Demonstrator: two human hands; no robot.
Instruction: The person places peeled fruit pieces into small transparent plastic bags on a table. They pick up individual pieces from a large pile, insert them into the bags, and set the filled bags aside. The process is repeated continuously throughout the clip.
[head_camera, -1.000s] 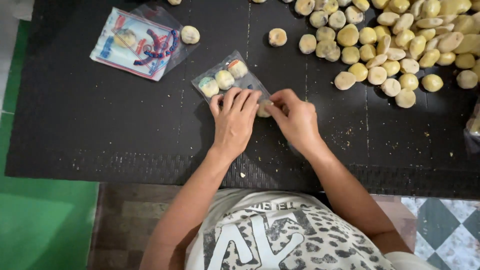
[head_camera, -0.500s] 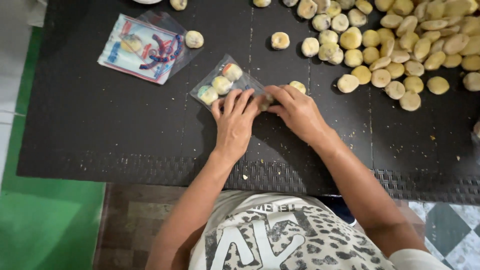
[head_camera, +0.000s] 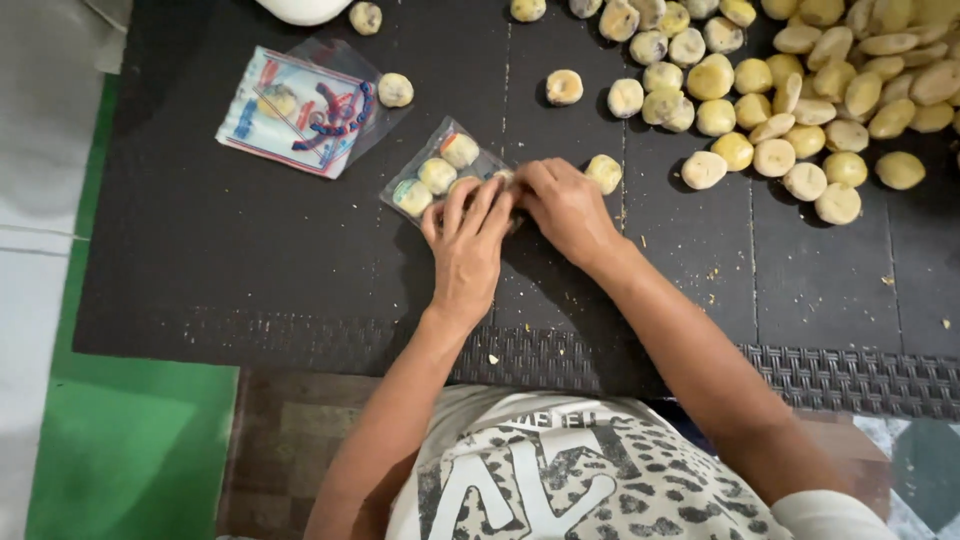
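1. Left hand (head_camera: 468, 240) flat, fingers spread, pressing on near end of clear bag (head_camera: 440, 175) mid-table
2. Right hand (head_camera: 565, 205) fingers curled, pinching the bag's open end beside left fingertips
3. Bag holds about four round pastries, lies on black table (head_camera: 250, 270)
4. Loose pastry (head_camera: 603, 172) just beside right hand
5. Pastry pile (head_camera: 800, 90) at far right corner; printed packet (head_camera: 300, 110) toward far left

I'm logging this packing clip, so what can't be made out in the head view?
- Open end of the clear bag: covered by the left hand and right hand.
- Pile of round yellow pieces: cut off by top and right edges.
- White object: cut by top edge.
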